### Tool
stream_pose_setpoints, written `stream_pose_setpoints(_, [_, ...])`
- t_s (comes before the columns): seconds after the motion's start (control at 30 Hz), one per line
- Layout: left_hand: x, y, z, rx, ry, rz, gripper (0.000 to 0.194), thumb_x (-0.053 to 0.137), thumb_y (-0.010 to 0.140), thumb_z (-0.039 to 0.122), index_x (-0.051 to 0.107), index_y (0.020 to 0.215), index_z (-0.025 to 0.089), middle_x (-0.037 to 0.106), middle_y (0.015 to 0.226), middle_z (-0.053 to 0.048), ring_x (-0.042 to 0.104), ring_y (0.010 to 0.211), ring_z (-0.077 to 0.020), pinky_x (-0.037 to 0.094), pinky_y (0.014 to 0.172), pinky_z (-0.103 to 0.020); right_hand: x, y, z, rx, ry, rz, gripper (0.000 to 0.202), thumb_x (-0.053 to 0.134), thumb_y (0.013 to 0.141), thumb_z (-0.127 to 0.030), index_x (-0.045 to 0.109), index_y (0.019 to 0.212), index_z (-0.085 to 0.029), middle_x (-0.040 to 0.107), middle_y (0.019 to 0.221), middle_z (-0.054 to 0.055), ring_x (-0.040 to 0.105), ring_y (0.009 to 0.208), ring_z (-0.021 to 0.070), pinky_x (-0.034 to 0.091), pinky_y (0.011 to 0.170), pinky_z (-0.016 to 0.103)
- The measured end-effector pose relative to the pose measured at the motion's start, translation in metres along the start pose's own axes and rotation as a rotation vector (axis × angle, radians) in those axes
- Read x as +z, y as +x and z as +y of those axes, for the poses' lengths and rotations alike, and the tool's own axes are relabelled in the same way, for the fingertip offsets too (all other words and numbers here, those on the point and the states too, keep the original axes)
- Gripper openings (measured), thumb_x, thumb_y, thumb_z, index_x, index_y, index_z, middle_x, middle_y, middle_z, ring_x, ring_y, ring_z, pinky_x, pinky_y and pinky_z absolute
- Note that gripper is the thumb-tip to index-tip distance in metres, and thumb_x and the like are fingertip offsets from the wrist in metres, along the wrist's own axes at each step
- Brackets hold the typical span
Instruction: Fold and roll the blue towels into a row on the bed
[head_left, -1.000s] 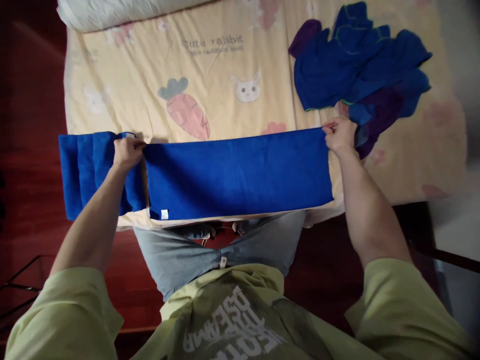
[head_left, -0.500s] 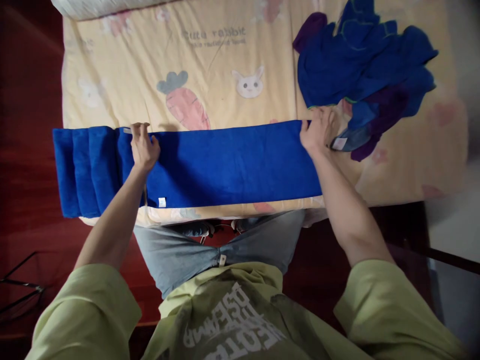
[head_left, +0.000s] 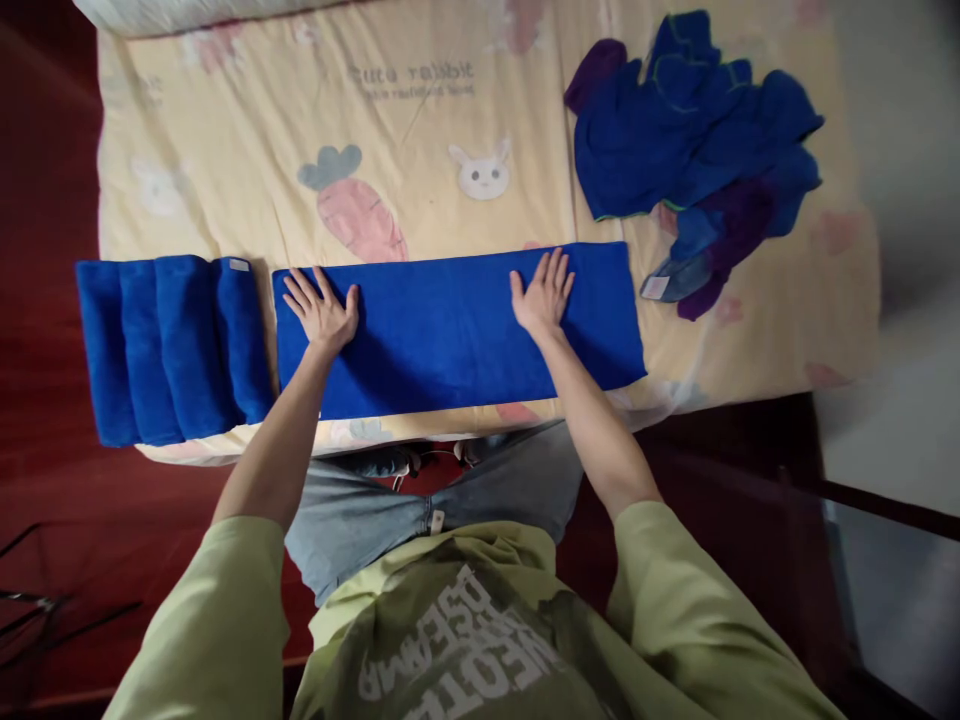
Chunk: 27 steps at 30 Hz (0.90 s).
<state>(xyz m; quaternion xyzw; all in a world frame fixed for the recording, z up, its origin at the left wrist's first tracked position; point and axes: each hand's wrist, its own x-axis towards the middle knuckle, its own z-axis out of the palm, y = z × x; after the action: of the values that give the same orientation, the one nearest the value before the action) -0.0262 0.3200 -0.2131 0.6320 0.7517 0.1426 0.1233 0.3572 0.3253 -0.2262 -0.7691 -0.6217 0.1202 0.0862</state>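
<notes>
A long blue cloth [head_left: 442, 330] lies flat along the near edge of the bed. My left hand [head_left: 322, 312] rests on its left part with the fingers spread. Palm down and fingers apart, my right hand [head_left: 544, 290] presses on the right part, short of the cloth's right end. Neither hand grips anything. Left of the flat cloth, several blue folded rolls [head_left: 191, 345] sit side by side, with a small white tag on the rightmost one.
A crumpled pile of blue and purple cloths [head_left: 694, 150] lies at the back right of the yellow patterned bedspread [head_left: 420, 150]. A whitish rolled item [head_left: 180, 12] is at the far left edge. My legs are just below the bed's near edge.
Both hands have let go of the cloth's far edge and now lie flat on it; my right hand moved left. A gap now shows between the rolls and the flat cloth.
</notes>
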Motion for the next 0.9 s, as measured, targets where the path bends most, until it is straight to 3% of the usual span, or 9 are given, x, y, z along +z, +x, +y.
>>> stream_pose_setpoints(0.1, [-0.007, 0.009, -0.005, -0.038, -0.058, -0.024, 0.084, 0.035, 0.101, 0.061, 0.015, 0.163, 0.007, 0.008, 0.171, -0.023, -0.012, 0.158, -0.038, -0.005, 0.122, -0.073, -0.015, 0.024, 0.048, 0.162, -0.019, 0.114, 0.074, 0.032, 0.107, -0.048, 0.022, 0.159, 0.004, 0.017, 0.168, 0.028, 0.012, 0.158, 0.0328, 0.014, 0.125, 0.061])
stream_pose_setpoints(0.2, [-0.008, 0.012, -0.007, -0.046, -0.042, -0.094, 0.085, 0.031, 0.101, 0.064, 0.019, 0.162, 0.006, 0.006, 0.172, -0.019, -0.021, 0.156, -0.0356, -0.008, 0.124, -0.069, -0.024, 0.04, 0.083, 0.195, -0.05, 0.111, 0.072, 0.034, 0.109, -0.042, 0.02, 0.157, 0.01, 0.017, 0.166, 0.031, 0.013, 0.158, 0.0283, 0.013, 0.126, 0.053])
stream_pose_setpoints(0.33, [0.002, 0.015, -0.012, -0.004, -0.006, -0.054, 0.083, 0.018, 0.106, 0.058, 0.015, 0.159, -0.006, 0.002, 0.171, -0.018, -0.036, 0.149, -0.0351, -0.019, 0.12, -0.068, -0.028, 0.048, 0.101, 0.165, -0.124, 0.083, 0.072, 0.03, 0.11, -0.044, 0.017, 0.159, 0.008, 0.014, 0.167, 0.031, 0.011, 0.158, 0.0264, 0.014, 0.124, 0.054])
stream_pose_setpoints(0.43, [0.004, 0.017, -0.014, -0.006, -0.006, -0.02, 0.08, 0.023, 0.106, 0.058, 0.019, 0.159, -0.002, 0.005, 0.172, -0.016, -0.036, 0.15, -0.0335, -0.016, 0.121, -0.068, -0.029, 0.048, 0.097, 0.179, -0.157, 0.082, 0.071, 0.027, 0.111, -0.042, 0.018, 0.158, 0.009, 0.013, 0.167, 0.031, 0.011, 0.157, 0.0291, 0.016, 0.124, 0.056])
stream_pose_setpoints(0.53, [-0.004, 0.008, -0.006, -0.064, -0.007, 0.004, 0.08, 0.032, 0.105, 0.055, 0.015, 0.161, 0.001, 0.001, 0.172, -0.019, -0.022, 0.156, -0.0338, -0.005, 0.126, -0.066, -0.03, 0.036, 0.077, 0.137, -0.15, 0.073, 0.071, 0.028, 0.11, -0.041, 0.018, 0.158, 0.009, 0.013, 0.168, 0.03, 0.008, 0.158, 0.0331, 0.011, 0.125, 0.06])
stream_pose_setpoints(0.63, [-0.006, -0.024, 0.02, 0.06, -0.01, -0.084, 0.081, 0.037, 0.103, 0.055, 0.012, 0.164, 0.007, -0.003, 0.173, -0.015, -0.021, 0.156, -0.0324, -0.004, 0.128, -0.063, -0.024, -0.002, 0.031, -0.02, -0.066, 0.016, 0.076, 0.031, 0.107, -0.049, 0.012, 0.164, -0.002, 0.011, 0.171, 0.022, -0.001, 0.16, 0.0355, 0.009, 0.125, 0.066])
stream_pose_setpoints(0.7, [0.002, -0.058, 0.044, 0.189, -0.014, -0.165, 0.082, 0.041, 0.101, 0.055, 0.012, 0.165, 0.014, -0.001, 0.174, -0.009, -0.023, 0.156, -0.0306, -0.002, 0.129, -0.062, -0.016, -0.04, -0.009, -0.121, 0.058, -0.049, 0.078, 0.029, 0.105, -0.054, 0.007, 0.166, -0.011, 0.012, 0.172, 0.014, -0.005, 0.16, 0.0352, 0.008, 0.125, 0.068])
stream_pose_setpoints(0.8, [0.023, -0.11, 0.077, 0.303, -0.029, -0.191, 0.08, 0.042, 0.101, 0.051, 0.01, 0.166, 0.017, 0.004, 0.173, -0.009, -0.014, 0.158, -0.0312, 0.003, 0.129, -0.063, -0.003, -0.094, -0.059, -0.197, 0.163, -0.123, 0.077, 0.027, 0.104, -0.057, 0.004, 0.167, -0.018, 0.015, 0.172, 0.005, -0.006, 0.16, 0.0318, 0.002, 0.127, 0.066])
stream_pose_setpoints(0.9, [0.038, -0.141, 0.094, 0.336, -0.046, -0.176, 0.078, 0.04, 0.102, 0.048, 0.009, 0.166, 0.017, 0.007, 0.173, -0.012, -0.005, 0.159, -0.032, 0.004, 0.129, -0.064, 0.003, -0.121, -0.078, -0.197, 0.178, -0.189, 0.078, 0.029, 0.103, -0.057, 0.005, 0.167, -0.019, 0.015, 0.172, 0.002, -0.005, 0.16, 0.0304, -0.001, 0.129, 0.063])
